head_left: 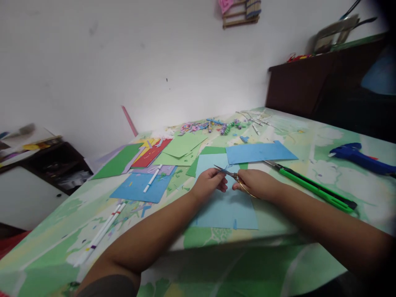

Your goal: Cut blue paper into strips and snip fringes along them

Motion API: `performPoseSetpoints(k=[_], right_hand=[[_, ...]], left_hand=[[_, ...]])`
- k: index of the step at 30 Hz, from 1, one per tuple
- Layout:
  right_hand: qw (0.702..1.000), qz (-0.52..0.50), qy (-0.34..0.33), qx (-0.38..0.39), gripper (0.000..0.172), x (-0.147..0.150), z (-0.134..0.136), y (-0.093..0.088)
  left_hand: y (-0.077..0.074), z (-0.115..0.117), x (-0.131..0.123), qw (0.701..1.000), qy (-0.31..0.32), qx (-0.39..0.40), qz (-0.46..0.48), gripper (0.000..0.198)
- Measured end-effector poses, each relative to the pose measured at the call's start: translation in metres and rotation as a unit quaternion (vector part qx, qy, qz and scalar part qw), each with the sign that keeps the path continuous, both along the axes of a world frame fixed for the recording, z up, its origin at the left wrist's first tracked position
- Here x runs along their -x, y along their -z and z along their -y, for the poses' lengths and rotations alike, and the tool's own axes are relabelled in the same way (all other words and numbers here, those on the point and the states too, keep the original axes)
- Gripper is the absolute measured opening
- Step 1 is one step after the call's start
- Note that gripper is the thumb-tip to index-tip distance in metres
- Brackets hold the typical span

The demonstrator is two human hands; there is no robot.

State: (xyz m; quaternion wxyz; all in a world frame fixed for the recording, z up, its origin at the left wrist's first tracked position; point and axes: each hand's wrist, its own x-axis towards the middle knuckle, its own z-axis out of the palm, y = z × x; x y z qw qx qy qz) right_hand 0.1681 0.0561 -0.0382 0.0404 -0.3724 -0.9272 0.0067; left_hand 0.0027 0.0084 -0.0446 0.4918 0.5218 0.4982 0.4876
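My right hand (258, 184) is closed round the gold-coloured handles of a small pair of scissors (234, 175). The blades point left, and their tips lie over the fingers of my left hand (210, 181). That hand is closed, thumb and fingers pinched together; what they hold is too small to make out. Beneath both hands lies a light blue paper sheet (229, 210) with small blue scraps on it. Just beyond the hands is a darker blue paper strip (260, 152). A green utility knife (318, 187) lies to the right of my right hand.
A blue glue gun (360, 158) rests at the far right. Left of the hands are a blue sheet (130, 187), a white marker (151, 179), and red (153, 153) and green (117, 161) sheets. Paper curls (227, 128) and scraps lie near the wall.
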Motion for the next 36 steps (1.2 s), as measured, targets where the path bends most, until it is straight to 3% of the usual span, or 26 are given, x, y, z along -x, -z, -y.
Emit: performPoseSetpoints(k=[9, 24, 27, 32, 36], right_hand=[[1.0, 0.02, 0.003, -0.002, 0.039, 0.0, 0.0, -0.001], [0.999, 0.009, -0.015, 0.029, 0.036, -0.004, -0.011, 0.0], [0.999, -0.003, -0.013, 0.042, 0.033, -0.006, -0.011, -0.002], [0.999, -0.022, -0.02, 0.04, 0.032, -0.007, -0.012, -0.002], [0.997, -0.044, -0.048, 0.037, 0.034, -0.006, -0.01, 0.0]], left_hand=[[0.002, 0.003, 0.001, 1.0, 0.004, -0.015, 0.006, 0.013], [0.013, -0.004, 0.005, 0.99, 0.088, 0.028, 0.111, 0.026], [0.011, -0.004, 0.004, 0.994, 0.066, 0.006, 0.083, 0.024], [0.007, -0.005, 0.002, 0.997, -0.029, -0.054, 0.048, 0.024], [0.006, -0.005, -0.001, 0.995, -0.035, -0.091, 0.002, 0.021]])
